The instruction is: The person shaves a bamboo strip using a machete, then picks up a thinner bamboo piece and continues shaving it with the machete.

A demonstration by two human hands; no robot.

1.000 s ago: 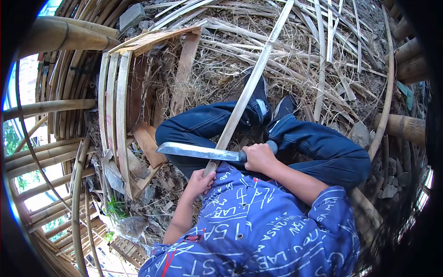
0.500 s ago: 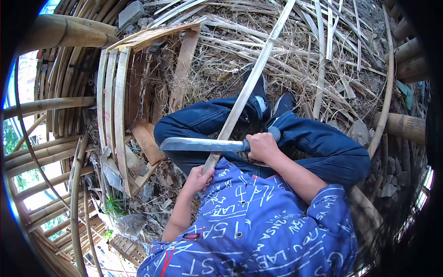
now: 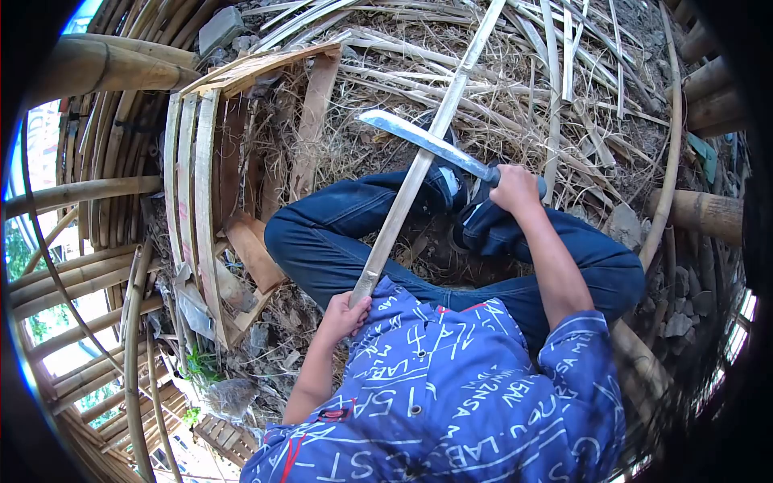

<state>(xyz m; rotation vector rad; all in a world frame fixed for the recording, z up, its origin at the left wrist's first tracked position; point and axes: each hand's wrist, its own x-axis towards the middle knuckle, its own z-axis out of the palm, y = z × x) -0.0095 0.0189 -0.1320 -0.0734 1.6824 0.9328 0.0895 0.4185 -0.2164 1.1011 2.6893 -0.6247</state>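
Gripping bamboo strip point(image 3: 390, 233) and machete point(image 3: 400, 127) (shirt point(image 3: 451, 386) says "LAB").

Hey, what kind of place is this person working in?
Likely an outdoor bamboo workshop: split strips and shavings litter the ground, thick bamboo poles stand around, and the right hand holds a machete across a bamboo slat.

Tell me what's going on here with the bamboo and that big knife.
A seated person grips the near end of a long bamboo strip in the left hand; the strip runs out over the person's legs and above the bamboo scraps on the ground. The right hand holds the knife by its handle, blade crossing the strip well out from the body. Whether it bites in cannot be told.
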